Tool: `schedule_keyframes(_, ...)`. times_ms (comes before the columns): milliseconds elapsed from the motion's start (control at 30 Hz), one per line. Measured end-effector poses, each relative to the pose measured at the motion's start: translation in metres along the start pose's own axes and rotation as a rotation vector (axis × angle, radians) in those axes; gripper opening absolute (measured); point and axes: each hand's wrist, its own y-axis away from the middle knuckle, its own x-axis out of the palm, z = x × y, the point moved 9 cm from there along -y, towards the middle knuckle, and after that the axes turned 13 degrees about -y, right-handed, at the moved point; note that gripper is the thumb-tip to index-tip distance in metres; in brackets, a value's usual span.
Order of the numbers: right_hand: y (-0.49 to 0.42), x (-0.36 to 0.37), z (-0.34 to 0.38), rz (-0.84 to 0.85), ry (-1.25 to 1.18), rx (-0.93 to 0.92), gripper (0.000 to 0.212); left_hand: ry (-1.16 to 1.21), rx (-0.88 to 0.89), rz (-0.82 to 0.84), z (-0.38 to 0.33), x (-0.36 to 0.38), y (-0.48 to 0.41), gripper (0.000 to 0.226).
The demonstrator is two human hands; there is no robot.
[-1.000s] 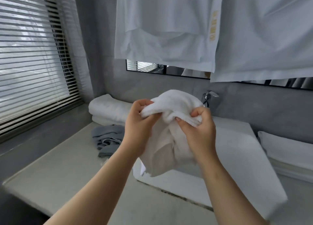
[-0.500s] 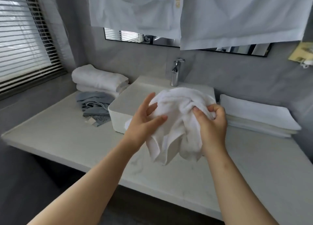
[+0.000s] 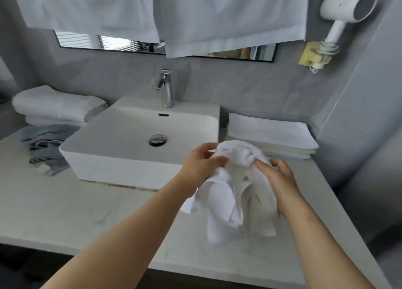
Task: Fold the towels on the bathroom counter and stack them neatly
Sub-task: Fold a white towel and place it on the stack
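Both hands work one crumpled white towel (image 3: 228, 201) at about 4 o'clock in the view, over the front of the desk (image 3: 65, 212). The left hand (image 3: 202, 165) has its grip closed on the bunched top, thumb and fingers pinching the cloth. The right hand (image 3: 280, 180) has its grip clamped on the same bunch from the other side, fingers curled over it. The soft terry hangs below them in loose, limp folds; whether its ends touch the pale, faintly veined stone cannot be told. Behind, a white rectangular basin (image 3: 121, 136) sits on the desk, with a chrome faucet (image 3: 166, 88) at 12 o'clock. At 9 o'clock a grey towel (image 3: 45, 145) lies rumpled beside the basin, with rolled white towels (image 3: 54, 104) stacked behind it. At 3 o'clock, flat folded white towels (image 3: 269, 132) form a neat stack just beside the basin. On the grey wall a mirror (image 3: 113, 43) is partly covered by hanging white cloths (image 3: 228, 17), and a white hair dryer (image 3: 348, 6) hangs at 1 o'clock.
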Motion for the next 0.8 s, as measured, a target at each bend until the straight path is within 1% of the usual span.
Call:
schedule_keyframes(133, -0.036, -0.066, -0.025, 0.003, 0.124, 0.15, 0.023, -0.126, -0.098, 0.047, 0.015, 0.066, -0.041, 0.019)
schedule_keyframes(233, -0.059, -0.108, -0.048, 0.017, 0.274, 0.242, 0.018, -0.196, -0.158, 0.058, 0.03, 0.107, -0.066, 0.031)
schedule_keyframes(267, -0.068, -0.12, -0.054, 0.008, 0.383, 0.255, 0.016, -0.206, -0.173, 0.06, 0.033, 0.117, -0.071, 0.033)
schedule_keyframes(300, -0.075, -0.131, -0.057, 0.001, 0.569, 0.254, 0.017, -0.201, -0.191, 0.057, 0.037, 0.125, -0.076, 0.034)
schedule_keyframes(333, -0.083, -0.139, -0.058, 0.001, 0.791, 0.232, 0.025, -0.184, -0.206, 0.048, 0.041, 0.132, -0.08, 0.034)
schedule_keyframes(367, -0.088, -0.14, -0.054, 0.002, 0.974, 0.181, 0.036, -0.162, -0.219, 0.037, 0.045, 0.137, -0.085, 0.033)
schedule_keyframes(400, -0.092, -0.135, -0.046, 0.011, 1.077, 0.088, 0.047, -0.141, -0.233, 0.023, 0.049, 0.142, -0.088, 0.032)
schedule_keyframes(433, -0.092, -0.124, -0.037, 0.048, 1.083, -0.008, 0.056, -0.12, -0.245, -0.001, 0.052, 0.145, -0.092, 0.03)
schedule_keyframes(467, -0.092, -0.11, -0.032, 0.118, 1.025, -0.093, 0.064, -0.1, -0.258, -0.033, 0.054, 0.146, -0.095, 0.027)
schedule_keyframes(500, -0.09, -0.093, -0.03, 0.212, 0.938, -0.135, 0.071, -0.079, -0.27, -0.065, 0.057, 0.147, -0.099, 0.026)
schedule_keyframes(533, -0.089, -0.079, -0.034, 0.315, 0.849, -0.125, 0.077, -0.048, -0.274, -0.089, 0.058, 0.148, -0.102, 0.024)
schedule_keyframes(567, -0.087, -0.069, -0.044, 0.406, 0.807, -0.07, 0.082, -0.022, -0.278, -0.096, 0.058, 0.149, -0.104, 0.023)
schedule_keyframes(600, -0.088, -0.064, -0.058, 0.453, 0.759, -0.016, 0.083, 0.0, -0.285, -0.088, 0.059, 0.151, -0.105, 0.021)
schedule_keyframes(633, -0.09, -0.067, -0.067, 0.443, 0.757, 0.019, 0.077, 0.009, -0.291, -0.071, 0.061, 0.153, -0.106, 0.019)
schedule_keyframes(667, -0.093, -0.073, -0.077, 0.406, 0.745, 0.06, 0.064, -0.01, -0.29, -0.049, 0.063, 0.154, -0.106, 0.018)
schedule_keyframes(700, -0.097, -0.079, -0.085, 0.378, 0.844, 0.088, 0.054, -0.056, -0.278, -0.028, 0.066, 0.155, -0.106, 0.021)
schedule_keyframes(733, -0.101, -0.085, -0.092, 0.35, 0.91, 0.135, 0.051, -0.11, -0.257, -0.012, 0.069, 0.155, -0.106, 0.025)
schedule_keyframes(800, -0.105, -0.09, -0.104, 0.393, 1.144, 0.158, 0.059, -0.218, -0.23, 0.016, 0.079, 0.153, -0.103, 0.031)
